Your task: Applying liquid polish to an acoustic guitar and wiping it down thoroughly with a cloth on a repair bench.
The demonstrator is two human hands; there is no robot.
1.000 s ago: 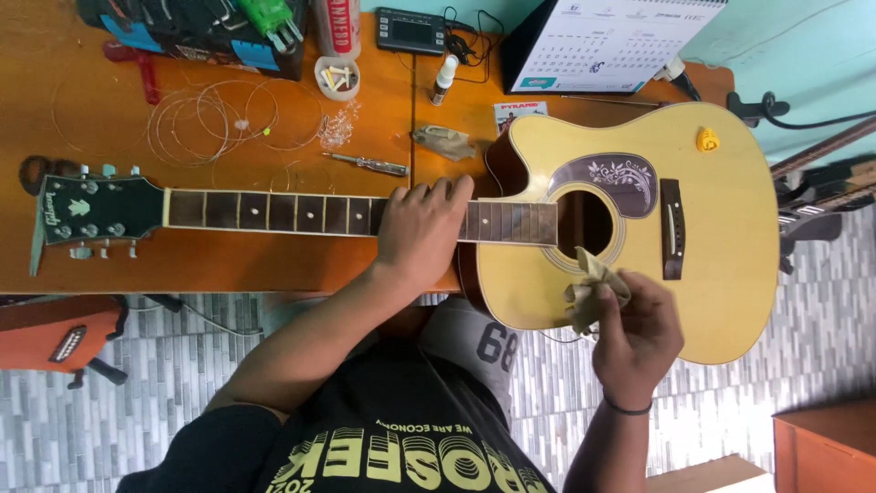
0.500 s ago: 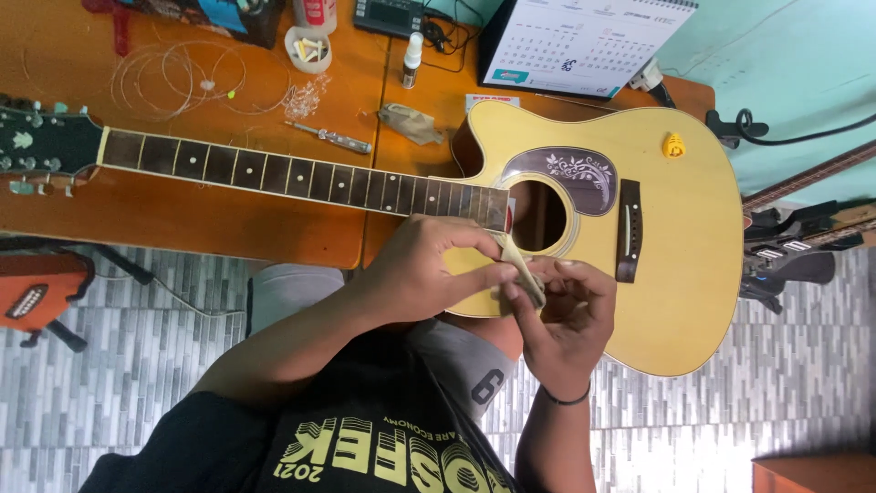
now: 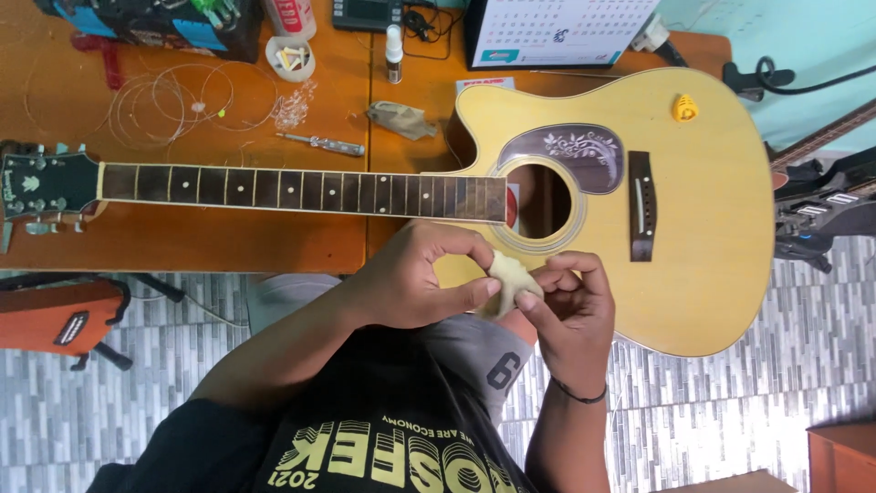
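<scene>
While we look down at our two hands, we see them meet just in front of our belly, over the near edge of the big pale yellow wooden guitar [image 3: 693, 210] that lies flat on the orange-brown wooden bench [image 3: 210, 242]. Between them is a small, soft, cream-coloured cloth [image 3: 509, 281], scrunched into a little lump. Our left hand [image 3: 411, 283] pinches it with the thumb and the bent first finger. Our right hand [image 3: 570, 306] pinches the other side with its fingertips, and the other fingers curl in. Both hands are closed on the cloth, with none of it hanging loose. We think the cloth is very light and floppy, so it will bend any way we push it and will not break. It could slip if we hold it loosely, so a firm pinch on a folded corner seems the best place to hold it. Both wrists bend inward and both elbows stay close to our body. The guitar has no strings on its dark neck [image 3: 301, 190]. Thin coiled wire strings [image 3: 169, 105] lie further back on the bench, well apart from our hands.
</scene>
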